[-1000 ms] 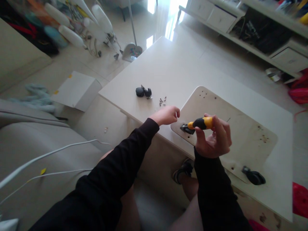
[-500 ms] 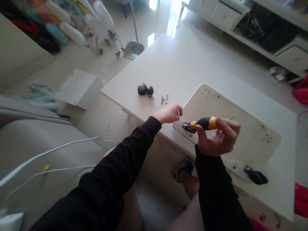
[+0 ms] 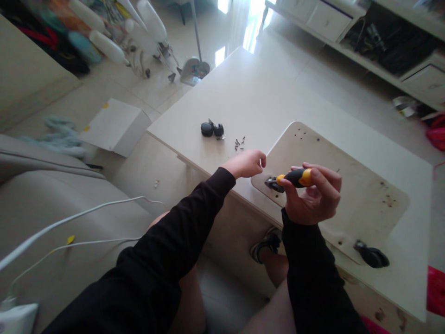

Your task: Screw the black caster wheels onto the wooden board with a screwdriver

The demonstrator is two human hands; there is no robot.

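Observation:
My right hand (image 3: pixel 313 195) grips a black-and-yellow screwdriver (image 3: pixel 295 178) by its handle. The tool lies nearly level over the pale board (image 3: pixel 333 171), its front end at a black caster wheel (image 3: pixel 274 183) near the board's left corner. Just left of that caster, my left hand (image 3: pixel 246 164) is closed, fingers curled under beside the board's edge; whatever they may hold is hidden. Another caster (image 3: pixel 371 255) sits at the board's near right corner. Several small screws (image 3: pixel 239 144) lie beyond my left hand, and loose black casters (image 3: pixel 212 129) rest farther left.
The board lies on a white table (image 3: pixel 243 88). A white box (image 3: pixel 118 127) stands on the floor to the left, near a grey sofa (image 3: pixel 69 199) with white cables (image 3: pixel 86 211). A dustpan (image 3: pixel 195 70) stands past the table, and a white cabinet (image 3: pixel 327 21) at the back right.
My right hand has turned a little around the screwdriver handle and shifted slightly left, with fingers now showing behind the handle. My left hand keeps its place by the board's corner.

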